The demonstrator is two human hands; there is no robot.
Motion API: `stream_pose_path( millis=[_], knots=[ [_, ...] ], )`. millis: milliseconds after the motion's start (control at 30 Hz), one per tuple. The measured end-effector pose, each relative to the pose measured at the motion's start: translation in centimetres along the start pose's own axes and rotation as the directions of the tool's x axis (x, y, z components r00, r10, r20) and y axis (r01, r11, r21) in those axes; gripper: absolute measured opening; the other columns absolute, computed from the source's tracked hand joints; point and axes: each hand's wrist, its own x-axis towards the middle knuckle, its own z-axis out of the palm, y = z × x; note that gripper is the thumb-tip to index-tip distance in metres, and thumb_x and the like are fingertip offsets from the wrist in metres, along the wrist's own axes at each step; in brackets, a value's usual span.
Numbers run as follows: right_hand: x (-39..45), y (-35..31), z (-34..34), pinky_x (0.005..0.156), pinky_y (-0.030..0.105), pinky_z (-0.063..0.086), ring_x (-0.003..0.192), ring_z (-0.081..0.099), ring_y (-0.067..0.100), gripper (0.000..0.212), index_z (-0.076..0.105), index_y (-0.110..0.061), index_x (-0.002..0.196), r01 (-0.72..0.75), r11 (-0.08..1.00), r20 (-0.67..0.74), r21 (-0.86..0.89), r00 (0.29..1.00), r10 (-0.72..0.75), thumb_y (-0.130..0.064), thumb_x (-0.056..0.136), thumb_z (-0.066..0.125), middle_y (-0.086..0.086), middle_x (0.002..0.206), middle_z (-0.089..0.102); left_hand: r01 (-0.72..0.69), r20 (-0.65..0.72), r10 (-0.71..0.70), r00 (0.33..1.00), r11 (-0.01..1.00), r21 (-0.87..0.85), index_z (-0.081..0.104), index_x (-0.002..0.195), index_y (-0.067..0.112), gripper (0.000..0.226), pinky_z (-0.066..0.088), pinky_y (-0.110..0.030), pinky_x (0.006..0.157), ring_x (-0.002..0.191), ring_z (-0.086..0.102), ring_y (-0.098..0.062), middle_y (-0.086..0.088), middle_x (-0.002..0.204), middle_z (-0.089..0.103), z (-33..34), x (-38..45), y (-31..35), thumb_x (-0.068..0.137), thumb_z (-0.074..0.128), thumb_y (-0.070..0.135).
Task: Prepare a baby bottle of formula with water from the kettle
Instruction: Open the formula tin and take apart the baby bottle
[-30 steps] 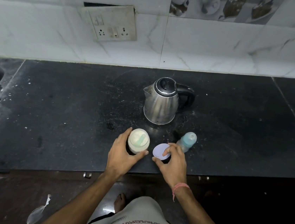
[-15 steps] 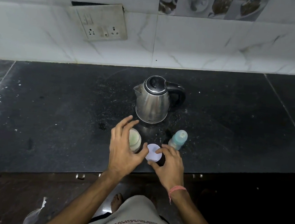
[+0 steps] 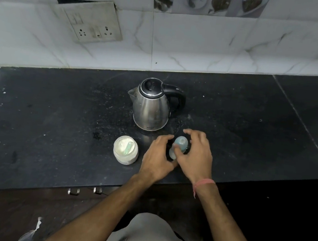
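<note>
1. Your two hands close on the baby bottle (image 3: 179, 145) at the front edge of the black counter (image 3: 55, 120), at about 5 o'clock from the steel kettle (image 3: 151, 107) and just in front of it.
2. Your left hand (image 3: 157, 157) comes in from 9 o'clock of the bottle with fingers loosely curved; its fingertips sit against or just beside the bottle's lower part, and you cannot tell whether they grip it.
3. Your right hand (image 3: 197, 154) arches over the bottle from 3 o'clock, thumb touching its side and fingers spread above, not yet wrapped round it.
4. The bottle stands with its pale blue cap on, so by the look of it nothing has gone in yet.
5. The formula jar (image 3: 126, 150) stands open at 9 o'clock of your left hand, a green scoop (image 3: 128, 148) lying on the white powder.
6. The kettle sits with its lid down, spout toward 9 o'clock, handle toward 3 o'clock, untouched.
7. Judged from this, you are early in the job: jar opened; uncapping, scooping, pouring, recapping and shaking remain.
</note>
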Motion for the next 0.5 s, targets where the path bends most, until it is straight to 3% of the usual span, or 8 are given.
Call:
stream_pose_path(
  millis=[100,167,267,500],
  knots=[
    [1.3,-0.1,-0.2,0.100,0.044,0.057,0.130,0.058,0.020,0.067,0.059,-0.030,0.144,-0.016,0.994,0.090,-0.106,0.996,0.025,-0.046,0.086,0.088,-0.005,0.141,0.057,0.023,0.013,-0.023,1.000,0.998,-0.050,0.066,0.147,0.026,0.067,0.056,-0.038,0.109,0.125,0.066,-0.010,0.011,0.138,0.072,0.9,0.7,0.4,0.084,0.090,0.030],
    [1.8,-0.2,-0.1,0.097,0.043,0.057,0.124,0.062,0.020,0.059,0.063,-0.030,0.137,0.011,0.990,0.115,-0.141,0.993,0.005,-0.047,0.087,0.087,-0.005,0.133,0.062,0.037,-0.030,-0.040,0.999,0.995,-0.094,0.072,0.139,0.029,0.056,0.060,-0.040,0.103,0.116,0.069,-0.005,0.015,0.129,0.075,1.3,0.7,0.7,0.084,0.081,0.038],
    [2.1,0.0,0.0,0.094,0.039,0.056,0.115,0.064,0.018,0.044,0.066,-0.030,0.127,0.062,0.981,0.125,-0.182,0.991,-0.040,-0.043,0.090,0.086,-0.007,0.122,0.066,0.046,-0.076,-0.053,0.996,0.995,-0.089,0.075,0.136,0.033,0.055,0.061,-0.040,0.100,0.113,0.071,-0.003,0.016,0.128,0.078,2.1,1.1,0.0,0.083,0.066,0.045],
    [2.3,0.3,-0.2,0.106,0.036,0.052,0.125,0.061,0.016,0.045,0.066,-0.028,0.137,0.127,0.974,0.180,-0.190,0.979,-0.093,-0.032,0.096,0.083,-0.008,0.132,0.068,0.024,-0.059,-0.029,0.998,0.996,-0.091,0.075,0.139,0.036,0.050,0.061,-0.034,0.096,0.111,0.071,0.000,0.019,0.124,0.078,2.7,1.7,-1.5,0.091,0.065,0.042]
  ],
)
